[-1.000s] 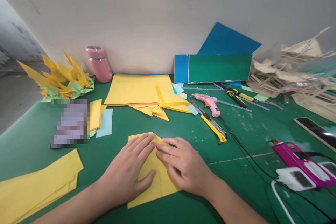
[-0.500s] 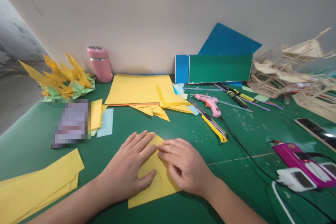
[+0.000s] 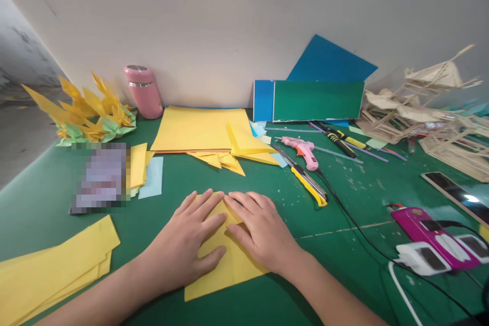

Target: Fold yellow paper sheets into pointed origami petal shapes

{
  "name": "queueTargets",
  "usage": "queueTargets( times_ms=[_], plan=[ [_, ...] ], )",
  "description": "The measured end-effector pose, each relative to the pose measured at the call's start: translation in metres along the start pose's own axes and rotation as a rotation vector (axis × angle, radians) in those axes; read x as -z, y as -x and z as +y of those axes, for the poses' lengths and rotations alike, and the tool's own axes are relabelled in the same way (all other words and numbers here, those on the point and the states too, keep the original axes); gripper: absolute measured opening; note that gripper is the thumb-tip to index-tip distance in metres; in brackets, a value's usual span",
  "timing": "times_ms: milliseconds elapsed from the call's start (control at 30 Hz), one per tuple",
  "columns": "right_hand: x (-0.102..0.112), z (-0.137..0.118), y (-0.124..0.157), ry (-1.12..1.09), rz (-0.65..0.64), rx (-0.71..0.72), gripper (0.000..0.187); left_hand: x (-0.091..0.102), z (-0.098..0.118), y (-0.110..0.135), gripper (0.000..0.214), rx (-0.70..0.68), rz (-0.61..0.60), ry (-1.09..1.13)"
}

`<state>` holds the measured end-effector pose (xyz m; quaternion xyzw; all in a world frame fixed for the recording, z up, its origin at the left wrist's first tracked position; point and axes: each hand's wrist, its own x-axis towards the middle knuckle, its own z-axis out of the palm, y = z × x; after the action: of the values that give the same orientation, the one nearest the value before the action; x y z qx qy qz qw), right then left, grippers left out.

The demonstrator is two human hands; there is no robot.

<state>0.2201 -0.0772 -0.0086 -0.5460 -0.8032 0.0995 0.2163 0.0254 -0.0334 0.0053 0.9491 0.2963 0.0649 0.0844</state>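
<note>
A sheet of yellow paper (image 3: pixel 225 277) lies on the green table in front of me, its near edge slanting up to the right. My left hand (image 3: pixel 191 244) rests flat over its left side, with the fingers apart and the thumb pointing right. On the far right part of the sheet lies my right hand (image 3: pixel 260 234), palm down, fingers stretched out and thumb spread to the left. The fingertips of both hands come close together near the far edge. Part of the sheet looks folded under my right hand, but the hand hides most of it.
Yellow paper strips (image 3: pixel 64 265) lie at the left, near a blurred grey-violet object (image 3: pixel 101 178). Beyond are a stack of yellow sheets (image 3: pixel 198 130) and a pink flask (image 3: pixel 144 91). A glue gun (image 3: pixel 301 150), a utility knife (image 3: pixel 309 183) and a magenta power strip (image 3: pixel 428 234) lie right.
My right hand has gone from curled fingers to a flat, spread pose, its fingertips shifting toward the sheet's far edge. The left hand stays on the paper. The view has shifted slightly.
</note>
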Motion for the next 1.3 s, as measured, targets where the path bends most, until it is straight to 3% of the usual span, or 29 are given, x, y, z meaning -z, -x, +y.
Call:
queueTargets(
  times_ms=[433,600,733,1033,1167,1300],
  plan=[
    [-0.002,0.000,0.001,0.009,0.041,0.016,0.041,0.000,-0.001,0.001,0.027,-0.005,-0.006,0.036],
    [0.001,0.000,0.001,0.030,0.200,0.026,0.032,-0.001,-0.001,0.001,0.031,0.008,-0.004,0.014],
    [0.008,0.006,0.002,0.010,0.350,0.035,0.041,0.000,0.000,0.001,0.034,0.006,-0.009,-0.009],
    [0.008,0.017,0.007,0.097,0.460,0.078,0.040,-0.006,-0.003,0.004,0.035,-0.006,0.045,-0.002],
    [0.009,0.013,0.005,0.018,0.417,0.149,0.033,-0.012,-0.006,0.007,0.033,-0.022,0.091,0.012],
    [0.007,0.013,0.003,-0.049,0.249,0.284,0.028,-0.011,-0.008,0.007,0.022,-0.008,0.165,0.066]
  ],
)
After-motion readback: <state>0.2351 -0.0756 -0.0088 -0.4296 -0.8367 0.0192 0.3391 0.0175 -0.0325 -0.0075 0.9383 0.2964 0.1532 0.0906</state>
